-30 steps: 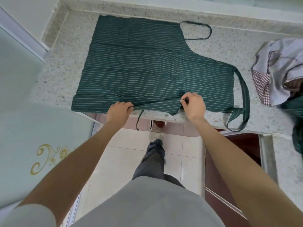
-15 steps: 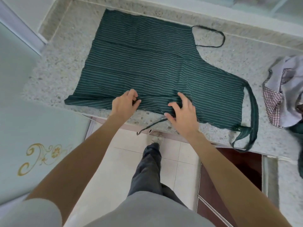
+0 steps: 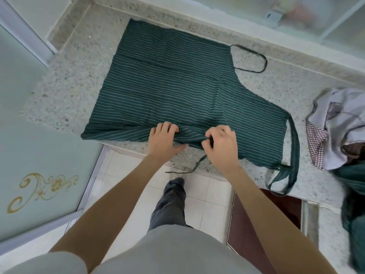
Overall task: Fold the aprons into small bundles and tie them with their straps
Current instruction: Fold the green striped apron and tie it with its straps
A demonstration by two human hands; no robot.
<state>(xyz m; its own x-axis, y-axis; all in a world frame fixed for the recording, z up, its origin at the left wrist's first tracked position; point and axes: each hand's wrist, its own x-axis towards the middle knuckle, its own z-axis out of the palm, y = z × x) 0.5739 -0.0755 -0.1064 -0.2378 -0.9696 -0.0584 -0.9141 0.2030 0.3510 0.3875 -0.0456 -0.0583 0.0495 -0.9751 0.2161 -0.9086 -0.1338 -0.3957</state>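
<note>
Head view: green striped apron [image 3: 177, 89] lies flat on the speckled stone counter [image 3: 65, 99], bib end pointing toward the pile of other aprons [image 3: 335, 127] that sits on the counter beside the neck loop end. Near edge of the apron runs along the counter's front edge, partly folded up into a narrow band.

Left hand [image 3: 163, 140] rests on that folded near edge, fingers curled over the fabric, thumb stretched out flat on the counter just below the hem. Looks like it grips the fold.

Right hand [image 3: 222, 146] is just beside it on the same edge, fingers curled, thumb and forefinger pinching a dark bit of fabric at the fold; can't tell if that is the hem or the strap root.

Thin waist strap [image 3: 194, 167] trails from under the right hand, off the apron's near edge and over the counter front. Second waist strap [image 3: 256, 62] loops on the counter at the apron's far side. Wide neck loop [image 3: 294, 151] hangs past the bib end, its lower part over the counter edge.
</note>
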